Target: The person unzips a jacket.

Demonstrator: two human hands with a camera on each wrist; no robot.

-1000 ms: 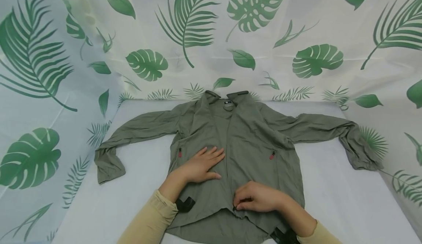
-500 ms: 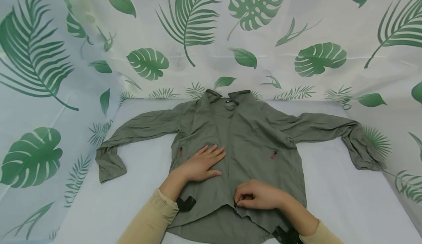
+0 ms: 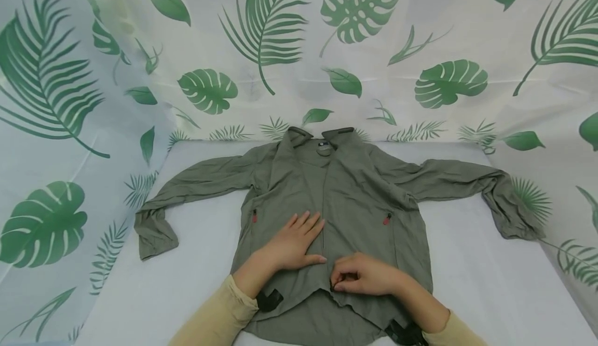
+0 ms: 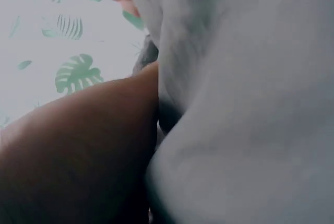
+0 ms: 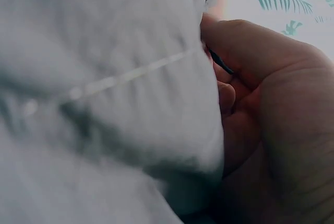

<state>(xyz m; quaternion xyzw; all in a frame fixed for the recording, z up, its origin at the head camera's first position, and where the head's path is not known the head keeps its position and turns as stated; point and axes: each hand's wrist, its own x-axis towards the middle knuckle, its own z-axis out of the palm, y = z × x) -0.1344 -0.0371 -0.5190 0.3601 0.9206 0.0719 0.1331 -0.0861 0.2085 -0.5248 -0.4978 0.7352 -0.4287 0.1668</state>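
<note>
An olive-green jacket [image 3: 364,195] lies spread front up, its collar at the far side and both sleeves out to the sides. My left hand [image 3: 296,242] rests flat on the front panel, fingers straight, beside the centre front edge. Lower down, my right hand [image 3: 364,274] pinches the bottom corner of the front opening between thumb and curled fingers. Something small and dark shows at those fingertips; whether it is a zipper end cannot be told. In the right wrist view, jacket fabric [image 5: 120,109] hides part of the fingers. Blurred cloth [image 4: 250,104] fills much of the left wrist view.
The jacket lies on a white table [image 3: 490,283]. Behind and beside it hangs a white curtain [image 3: 289,102] printed with green leaves. Red-tabbed zipper pulls [image 3: 387,218] mark the pockets. Black wrist straps [image 3: 270,301] sit on both arms.
My left hand has slid slightly right and toward the body, closer to the right hand, shifting the panel beneath it. The right hand keeps its pinch at nearly the same spot.
</note>
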